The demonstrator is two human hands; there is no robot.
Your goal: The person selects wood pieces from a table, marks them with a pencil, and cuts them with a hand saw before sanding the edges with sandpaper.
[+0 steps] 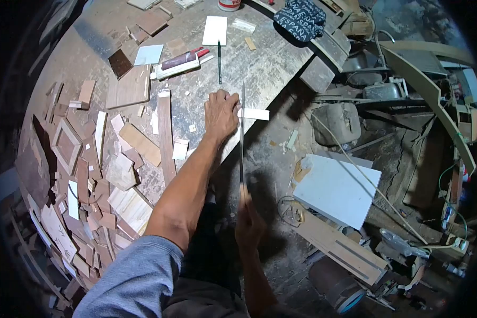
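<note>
My left hand point(221, 114) is closed on the workbench point(273, 69) near its edge, pressing down a small white strip of wood point(256, 114). The strip's free end sticks out to the right, past the bench edge. In my right hand point(248, 225), lower down and in shadow, is the wooden handle of a handsaw point(242, 143). Its blade appears edge-on, as a thin upright line crossing the strip just right of my left fingers. How deep the blade sits in the wood cannot be made out. Beyond my left hand lies a dark pencil point(220, 63).
Wood offcuts point(122, 169) crowd the bench's left side. Toward the back lie a white card point(214, 31), a tube point(181, 60) and a dark cap with lettering point(300, 20). A white board point(337, 188), a jerrycan point(336, 123) and other clutter fill the floor at right.
</note>
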